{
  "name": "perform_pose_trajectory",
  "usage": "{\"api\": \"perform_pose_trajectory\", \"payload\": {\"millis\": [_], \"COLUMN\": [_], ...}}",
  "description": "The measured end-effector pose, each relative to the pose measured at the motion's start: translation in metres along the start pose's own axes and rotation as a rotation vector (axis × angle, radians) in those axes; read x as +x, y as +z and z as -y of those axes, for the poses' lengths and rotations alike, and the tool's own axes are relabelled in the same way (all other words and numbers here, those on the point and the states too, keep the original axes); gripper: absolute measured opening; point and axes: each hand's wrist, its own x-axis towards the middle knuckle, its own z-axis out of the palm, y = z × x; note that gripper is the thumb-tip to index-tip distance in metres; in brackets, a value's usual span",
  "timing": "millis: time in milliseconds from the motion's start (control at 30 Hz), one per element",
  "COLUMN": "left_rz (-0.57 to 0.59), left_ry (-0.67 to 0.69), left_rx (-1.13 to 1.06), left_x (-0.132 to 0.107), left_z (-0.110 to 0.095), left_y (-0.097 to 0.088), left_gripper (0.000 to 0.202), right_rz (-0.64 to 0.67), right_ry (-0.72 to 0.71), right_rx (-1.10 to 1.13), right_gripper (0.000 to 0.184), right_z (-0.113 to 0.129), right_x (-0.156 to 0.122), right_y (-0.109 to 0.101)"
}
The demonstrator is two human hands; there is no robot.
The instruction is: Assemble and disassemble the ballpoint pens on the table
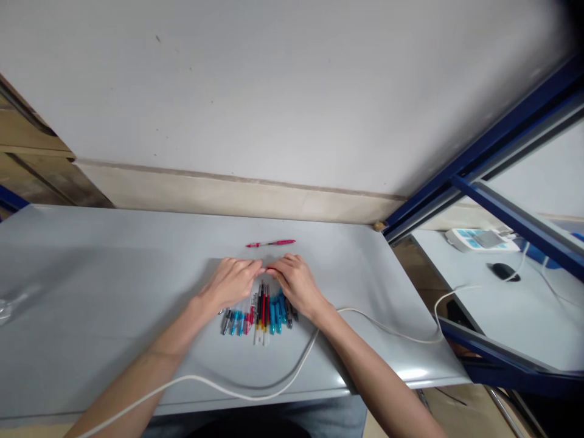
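Observation:
A row of several pens [261, 311] lies side by side on the grey table [114, 274]; their barrels are blue, red, black and clear. My left hand [232, 285] and my right hand [296, 285] rest on the far ends of the row. Both hands' fingers are curled and their fingertips meet above the pens. The fingertips pinch something small that I cannot make out. A single pink pen [271, 243] lies apart, a little beyond my hands.
A white cable [292, 371] curves across the table's near side and runs off to the right. A second table [524, 304] behind a blue frame [493, 152] at the right holds a black mouse [503, 271] and a white device [479, 239]. The wall is close behind.

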Motion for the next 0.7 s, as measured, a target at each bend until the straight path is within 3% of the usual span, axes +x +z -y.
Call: {"api": "perform_pose_trajectory", "payload": {"millis": [267,500,700], "left_rz": [0.036,0.022,-0.059], "left_ry": [-0.022,0.002,0.039], "left_rx": [-0.019,-0.021,-0.011], "left_x": [0.0008,0.0020,0.0007], "left_z": [-0.0019,-0.0064,-0.0029], "left_y": [-0.0028,-0.0042,0.0017], "left_gripper": [0.027,0.024,0.021], "right_rz": [-0.015,-0.169,-0.002], "right_ry": [-0.023,-0.028,-0.066], "right_rx": [-0.023,-0.126,-0.196], "right_gripper": [0.018,0.020,0.020], "right_z": [-0.0009,-0.0043,0.0043], "right_x": [0.0010,-0.0003,0.0013], "right_y": [0.0000,0.0061,0.0011]}}
